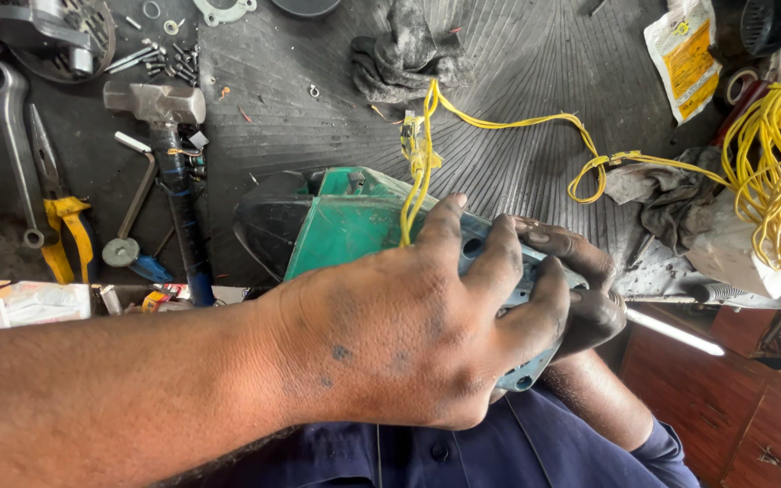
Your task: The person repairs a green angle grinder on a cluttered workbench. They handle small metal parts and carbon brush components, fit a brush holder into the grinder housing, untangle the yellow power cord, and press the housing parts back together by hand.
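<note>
Both hands (499, 298) clasp the green motor housing (345, 221) between them.

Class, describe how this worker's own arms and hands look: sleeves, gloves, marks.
Both hands are bare, no gloves. The left hand shows dark greasy smudges; its forearm is uncovered. The right hand is grimy too. A dark blue sleeve ends near the right elbow.

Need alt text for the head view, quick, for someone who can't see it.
Both hands, left hand over right hand, grip a green motor housing with yellow wires leading out. A hammer, pliers and rag lie on the dark workbench.
</note>
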{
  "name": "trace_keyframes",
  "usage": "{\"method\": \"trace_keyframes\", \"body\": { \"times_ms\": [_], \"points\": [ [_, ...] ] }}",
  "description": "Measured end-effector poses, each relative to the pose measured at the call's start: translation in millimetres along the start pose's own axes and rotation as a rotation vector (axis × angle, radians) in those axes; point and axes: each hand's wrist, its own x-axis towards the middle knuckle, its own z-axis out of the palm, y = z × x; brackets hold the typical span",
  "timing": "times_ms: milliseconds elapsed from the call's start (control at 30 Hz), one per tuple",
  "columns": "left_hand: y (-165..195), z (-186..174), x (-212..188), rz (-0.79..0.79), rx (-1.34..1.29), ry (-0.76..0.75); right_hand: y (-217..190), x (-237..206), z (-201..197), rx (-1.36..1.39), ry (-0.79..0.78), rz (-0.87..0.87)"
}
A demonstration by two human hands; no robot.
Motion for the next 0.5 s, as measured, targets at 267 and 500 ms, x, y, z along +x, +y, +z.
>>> {"method": "trace_keyframes", "body": {
  "times_ms": [267, 500],
  "points": [
    [-3.3, -1.6, -10.5, 0.005, -0.191, 0.036, 1.6, -11.4, 1.2, -0.091, 0.012, -0.016],
    [-13.4, -11.7, 3.5, 0.035, -0.187, -0.203, -2.1, -21.5, 2.3, -0.154, 0.023, 0.045]
  ]
}}
